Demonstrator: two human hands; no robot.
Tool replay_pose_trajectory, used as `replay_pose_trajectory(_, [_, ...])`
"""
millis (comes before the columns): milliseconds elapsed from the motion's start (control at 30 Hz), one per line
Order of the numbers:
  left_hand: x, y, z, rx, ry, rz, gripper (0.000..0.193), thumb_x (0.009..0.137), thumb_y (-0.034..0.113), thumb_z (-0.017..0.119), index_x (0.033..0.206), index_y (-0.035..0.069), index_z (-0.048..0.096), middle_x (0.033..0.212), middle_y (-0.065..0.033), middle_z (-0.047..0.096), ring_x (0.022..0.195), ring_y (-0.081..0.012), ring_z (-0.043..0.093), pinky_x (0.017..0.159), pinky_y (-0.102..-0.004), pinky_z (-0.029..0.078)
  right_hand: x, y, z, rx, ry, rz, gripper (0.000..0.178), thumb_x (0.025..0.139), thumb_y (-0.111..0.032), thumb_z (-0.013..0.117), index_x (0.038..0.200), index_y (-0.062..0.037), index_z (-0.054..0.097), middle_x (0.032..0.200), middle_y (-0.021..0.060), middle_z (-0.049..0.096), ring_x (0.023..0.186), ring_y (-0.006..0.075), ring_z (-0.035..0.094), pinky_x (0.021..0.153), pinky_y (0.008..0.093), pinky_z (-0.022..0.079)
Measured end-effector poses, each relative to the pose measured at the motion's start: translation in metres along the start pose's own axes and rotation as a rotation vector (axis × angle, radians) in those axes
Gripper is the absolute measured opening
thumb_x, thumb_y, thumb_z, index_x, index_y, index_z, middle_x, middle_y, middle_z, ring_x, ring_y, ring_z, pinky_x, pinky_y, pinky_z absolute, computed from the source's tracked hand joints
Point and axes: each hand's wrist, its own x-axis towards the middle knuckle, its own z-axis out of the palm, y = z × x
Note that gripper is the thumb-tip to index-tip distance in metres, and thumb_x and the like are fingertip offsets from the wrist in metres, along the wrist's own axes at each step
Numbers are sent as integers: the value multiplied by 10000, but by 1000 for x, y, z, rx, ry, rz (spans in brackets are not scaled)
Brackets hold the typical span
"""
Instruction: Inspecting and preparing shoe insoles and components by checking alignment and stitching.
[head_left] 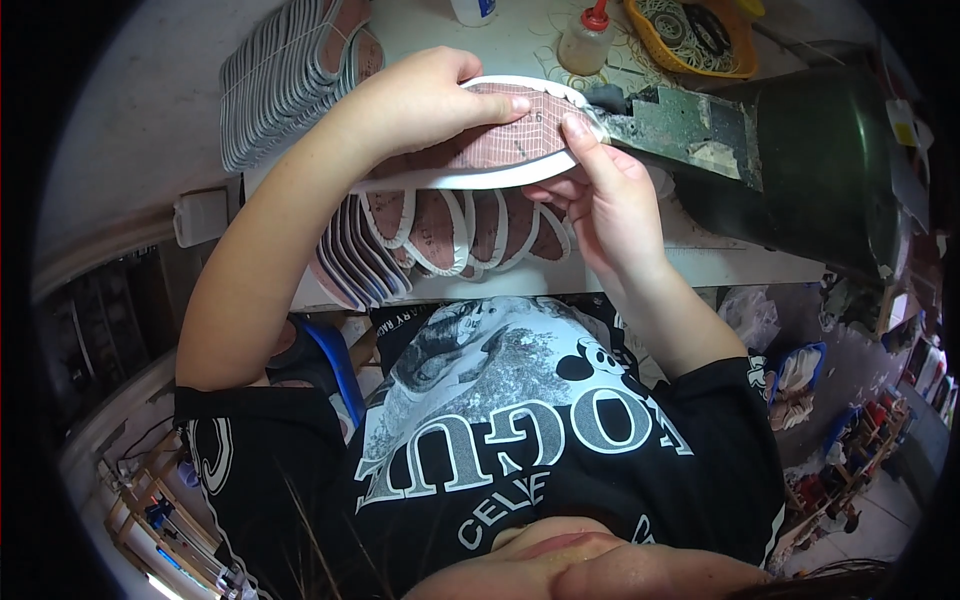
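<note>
Both my left hand and right hand are pinching one insole, already white-rimmed near and far; remaining work unclear.

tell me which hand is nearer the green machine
Right. The right hand grips the sole close by the left end of the green machine; the left hand holds the sole farther left of it.

White table: loaded | bundled soles stacked left of fingers | pink-faced soles spread just nearside | red-capped bottle, yellow basket set beyond
</note>
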Motion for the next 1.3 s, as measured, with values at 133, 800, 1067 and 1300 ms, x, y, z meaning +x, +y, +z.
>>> replay_pose_trajectory(133, [-3,-5,10,-94,-67,-135,570,774,488,675,888,-70,649,748,-122,641,692,-189,616,630,-302,484,-5,-3,5,11,-2,-20,304,927,-256,548,1020,30,597,874,67,651,748,106,618,701,264,525])
replay_pose_trajectory(800, [-31,17,41,-544,-28,-265,400,776,405,718,786,14,636,584,-60,626,451,-72,568,434,-167,446,-9,-4,-25,-162,-142,-34,267,844,-177,673,983,47,630,902,88,666,769,104,620,701,245,496])
replay_pose_trajectory(1067, [-21,14,43,-625,109,-254,365,765,393,728,710,46,630,476,-16,560,361,-42,458,371,-156,341,-55,10,-49,-339,-344,372,294,847,-224,662,1003,22,620,825,82,654,717,138,637,597,252,534])
replay_pose_trajectory(1300, [0,8,25,-571,83,-275,436,758,463,710,590,84,575,414,2,491,332,-41,413,348,-169,294,-52,26,-28,-167,-110,110,197,868,-163,609,920,28,619,714,83,632,577,107,588,536,224,488])
